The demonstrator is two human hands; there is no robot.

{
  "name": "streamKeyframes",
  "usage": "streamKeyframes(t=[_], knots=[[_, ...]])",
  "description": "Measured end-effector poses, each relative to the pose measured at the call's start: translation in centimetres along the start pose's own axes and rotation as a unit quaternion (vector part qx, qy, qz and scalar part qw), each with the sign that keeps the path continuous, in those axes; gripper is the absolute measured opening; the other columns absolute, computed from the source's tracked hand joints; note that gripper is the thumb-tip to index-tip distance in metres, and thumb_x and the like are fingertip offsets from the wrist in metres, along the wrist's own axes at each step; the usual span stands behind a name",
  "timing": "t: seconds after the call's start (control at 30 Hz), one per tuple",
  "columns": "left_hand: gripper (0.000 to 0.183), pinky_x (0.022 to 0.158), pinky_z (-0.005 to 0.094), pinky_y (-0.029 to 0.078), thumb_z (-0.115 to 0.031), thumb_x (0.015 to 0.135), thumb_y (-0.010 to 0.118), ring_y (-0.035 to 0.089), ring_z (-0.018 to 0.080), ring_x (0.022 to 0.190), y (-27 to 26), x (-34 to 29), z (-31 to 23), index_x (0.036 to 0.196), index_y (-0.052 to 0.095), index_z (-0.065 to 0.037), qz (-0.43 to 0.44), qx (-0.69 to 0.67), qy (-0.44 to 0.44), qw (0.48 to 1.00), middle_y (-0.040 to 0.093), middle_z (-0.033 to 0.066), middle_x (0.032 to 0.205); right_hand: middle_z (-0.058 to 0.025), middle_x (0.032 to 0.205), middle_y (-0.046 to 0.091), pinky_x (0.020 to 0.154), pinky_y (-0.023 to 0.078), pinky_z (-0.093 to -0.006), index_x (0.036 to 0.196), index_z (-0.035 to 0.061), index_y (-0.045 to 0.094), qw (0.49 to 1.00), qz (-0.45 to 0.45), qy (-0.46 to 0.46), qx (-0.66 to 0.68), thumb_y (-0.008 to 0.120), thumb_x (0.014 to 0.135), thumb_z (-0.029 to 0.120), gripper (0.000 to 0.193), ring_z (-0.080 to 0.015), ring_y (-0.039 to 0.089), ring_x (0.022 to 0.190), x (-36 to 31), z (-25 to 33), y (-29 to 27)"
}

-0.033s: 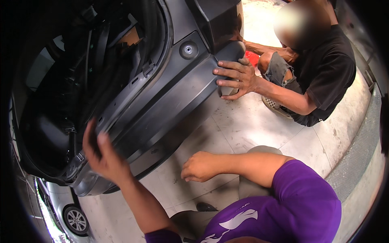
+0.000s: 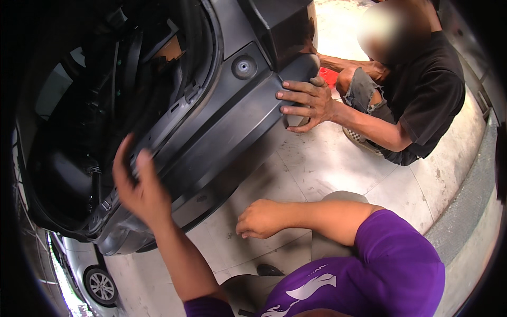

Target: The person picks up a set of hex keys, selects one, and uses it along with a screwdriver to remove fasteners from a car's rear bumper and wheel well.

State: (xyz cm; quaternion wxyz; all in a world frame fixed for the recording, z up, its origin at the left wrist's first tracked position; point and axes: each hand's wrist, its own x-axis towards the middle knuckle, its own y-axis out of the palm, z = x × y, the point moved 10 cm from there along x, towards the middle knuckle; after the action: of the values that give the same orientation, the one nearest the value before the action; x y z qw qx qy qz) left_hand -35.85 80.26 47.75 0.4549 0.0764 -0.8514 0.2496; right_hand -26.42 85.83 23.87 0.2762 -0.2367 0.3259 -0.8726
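Note:
A dark grey car rear bumper (image 2: pixel 224 129) runs diagonally below the open boot. My left hand (image 2: pixel 141 193), slightly blurred, is raised over the bumper's near left part with thumb and fingers apart and nothing between them. Whether it touches the bumper, I cannot tell. My right hand (image 2: pixel 259 218) hangs with curled fingers above the floor, apart from the bumper. Its palm is turned away, so anything inside stays hidden. At the bumper's far right corner, a co-worker's hand (image 2: pixel 311 103) is spread against the edge. Near that corner sits a round recessed fitting (image 2: pixel 244 67).
The co-worker (image 2: pixel 430 90), in a black shirt and torn shorts, crouches at the right beside the car corner. Pale tiles (image 2: pixel 311 164) cover the floor, bordered by a grey kerb (image 2: pixel 462 195). Another car's wheel (image 2: pixel 100 286) shows at lower left. The boot interior (image 2: pixel 68 153) is dark.
My left hand has shifted slightly farther away and to the right over the bumper. My right hand and the co-worker's hand look the same.

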Motion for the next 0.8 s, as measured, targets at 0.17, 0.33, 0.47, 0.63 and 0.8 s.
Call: streamKeyframes(t=[0.17, 0.33, 0.47, 0.63, 0.8], knots=[[0.074, 0.104, 0.0367, 0.040, -0.053, 0.085, 0.067, 0.055, 0.0338, 0.124, 11.9, 4.8, -0.5, 0.138, 0.051, -0.004, 0.148, 0.181, -0.028, 0.972, 0.058, 0.0214, 0.131, -0.0142, 0.087, 0.070, 0.072, 0.053, -0.0470, 0.090, 0.0085, 0.071, 0.999, 0.041, 0.025, -0.026, 0.064, 0.087, 0.024, 0.018, -0.0347, 0.067, 0.086, 0.3, -0.9, -0.1], [0.085, 0.109, 0.0378, 0.035, -0.062, 0.086, 0.059, 0.048, 0.0341, 0.132, 15.8, 3.8, 2.2, 0.142, 0.045, 0.000, 0.264, 0.241, -0.092, 0.929, 0.051, 0.0234, 0.140, -0.0134, 0.084, 0.068, 0.069, 0.054, -0.0484, 0.088, 0.0058, 0.069, 0.999, 0.023, 0.026, -0.033, 0.064, 0.086, 0.025, 0.020, -0.0346, 0.067, 0.086, 0.1, -3.4, -1.3], [0.079, 0.111, 0.0361, 0.032, -0.056, 0.092, 0.056, 0.045, 0.0330, 0.135, 16.5, 3.2, 2.6, 0.140, 0.045, 0.005, 0.263, 0.227, -0.077, 0.934, 0.049, 0.0247, 0.142, -0.0144, 0.079, 0.069, 0.071, 0.054, -0.0488, 0.083, 0.0037, 0.070, 0.999, -0.007, 0.032, -0.002, 0.065, 0.084, 0.023, 0.020, -0.0351, 0.068, 0.083, -1.1, -4.8, -4.0], [0.070, 0.109, 0.0355, 0.033, -0.048, 0.098, 0.052, 0.047, 0.0318, 0.131, 16.4, 3.0, 1.6, 0.140, 0.044, 0.007, 0.247, 0.215, -0.060, 0.943, 0.049, 0.0238, 0.141, -0.0152, 0.083, 0.071, 0.072, 0.056, -0.0460, 0.083, 0.0034, 0.072, 0.999, -0.030, 0.022, 0.003, 0.067, 0.080, 0.020, 0.018, -0.0337, 0.069, 0.083, -0.8, -6.0, -5.1], [0.058, 0.094, 0.0411, 0.042, -0.049, 0.099, 0.049, 0.055, 0.0345, 0.102, 15.8, 3.1, 2.3, 0.118, 0.054, 0.005, 0.215, 0.275, -0.034, 0.937, 0.058, 0.0230, 0.111, -0.0156, 0.083, 0.071, 0.071, 0.056, -0.0455, 0.082, 0.0036, 0.074, 0.999, -0.045, 0.018, 0.022, 0.065, 0.075, 0.012, 0.014, -0.0327, 0.070, 0.083, -0.3, -7.1, -5.2]])
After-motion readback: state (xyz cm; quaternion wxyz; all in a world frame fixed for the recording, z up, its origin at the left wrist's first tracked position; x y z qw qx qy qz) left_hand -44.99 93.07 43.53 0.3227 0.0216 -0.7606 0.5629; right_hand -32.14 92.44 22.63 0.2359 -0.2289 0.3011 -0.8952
